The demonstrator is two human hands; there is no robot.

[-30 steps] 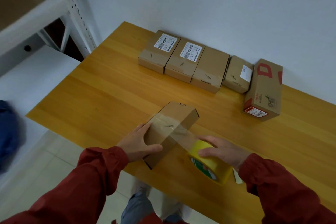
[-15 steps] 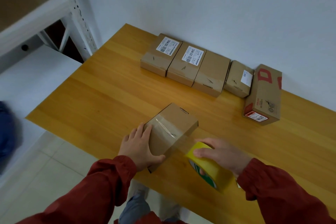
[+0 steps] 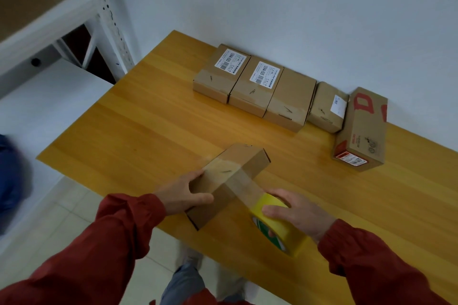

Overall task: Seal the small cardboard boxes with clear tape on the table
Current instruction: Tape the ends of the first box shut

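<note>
A small plain cardboard box point(image 3: 244, 162) lies near the front edge of the wooden table point(image 3: 161, 129). My left hand point(image 3: 184, 194) grips its near left end. A strip of clear tape point(image 3: 241, 184) runs across the box top and down its right side to a yellow-cored tape roll point(image 3: 277, 224). My right hand point(image 3: 295, 212) holds that roll on the table, just right of the box.
Several small cardboard boxes point(image 3: 252, 82) stand in a row along the back wall, with a taller red-printed box point(image 3: 361, 131) at their right end. A white metal shelf rack point(image 3: 81, 15) stands at the left. The table's front edge is right under my hands.
The box has turned and settled flat again under my left hand. The tape roll has moved a little further right and down from the box, with a longer strip drawn out.
</note>
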